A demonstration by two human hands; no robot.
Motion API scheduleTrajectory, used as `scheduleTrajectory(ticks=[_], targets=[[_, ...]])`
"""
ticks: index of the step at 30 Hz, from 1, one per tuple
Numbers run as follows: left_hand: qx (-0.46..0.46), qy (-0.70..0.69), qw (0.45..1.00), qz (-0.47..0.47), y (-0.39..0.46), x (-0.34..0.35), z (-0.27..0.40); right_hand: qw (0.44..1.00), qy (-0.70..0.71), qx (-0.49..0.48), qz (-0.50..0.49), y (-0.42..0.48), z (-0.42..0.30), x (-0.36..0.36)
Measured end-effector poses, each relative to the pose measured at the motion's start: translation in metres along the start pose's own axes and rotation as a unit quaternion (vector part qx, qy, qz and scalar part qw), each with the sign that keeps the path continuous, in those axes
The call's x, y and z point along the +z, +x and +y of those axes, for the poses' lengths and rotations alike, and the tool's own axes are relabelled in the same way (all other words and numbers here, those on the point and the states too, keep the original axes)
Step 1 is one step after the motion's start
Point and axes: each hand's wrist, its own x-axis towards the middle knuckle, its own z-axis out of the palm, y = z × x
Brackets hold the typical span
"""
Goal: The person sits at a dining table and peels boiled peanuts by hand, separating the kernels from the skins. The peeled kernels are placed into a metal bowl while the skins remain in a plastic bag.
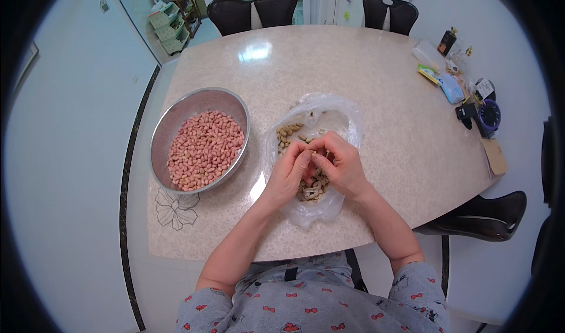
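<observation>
My left hand [287, 172] and my right hand [343, 167] meet over an open clear plastic bag [304, 216]. Between the thumbs and fingertips they pinch a peanut in its shell [312, 153], mostly covered by the fingers. Unshelled peanuts [288, 132] lie inside the bag beyond my left hand. Beneath my wrists, on the bag's near side, is a heap of tan shells [313, 192]. To the left stands a round metal mesh colander [185, 105], partly filled with shelled pink-skinned peanuts [206, 150].
The speckled table [353, 64] carries a dark bottle [447, 41], plastic packets [450, 88], a purple round object [489, 114] and a brown cardboard piece [494, 156] along its right side. Dark chairs stand at the far edge [254, 11] and near right [481, 218].
</observation>
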Motion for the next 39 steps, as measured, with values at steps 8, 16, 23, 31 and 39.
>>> scheduleTrajectory(ticks=[8, 16, 23, 31, 39], targets=[[-0.028, -0.112, 0.993, 0.015, 0.001, 0.007, -0.006, 0.996, -0.05, -0.055, 0.052, -0.005, 0.008, 0.011], [-0.093, -0.156, 0.983, 0.036, 0.002, -0.005, 0.0, 0.949, -0.232, -0.182, 0.113, -0.001, 0.01, 0.01], [-0.103, -0.264, 0.959, -0.017, 0.0, -0.008, 0.006, 0.998, 0.001, -0.03, 0.062, -0.002, 0.005, 0.007], [-0.101, -0.255, 0.961, -0.023, -0.001, -0.009, 0.006, 0.995, -0.044, -0.075, 0.053, -0.002, -0.001, 0.004], [0.025, 0.085, 0.996, 0.019, -0.003, 0.002, 0.012, 0.999, -0.008, -0.044, 0.02, -0.004, -0.004, 0.001]])
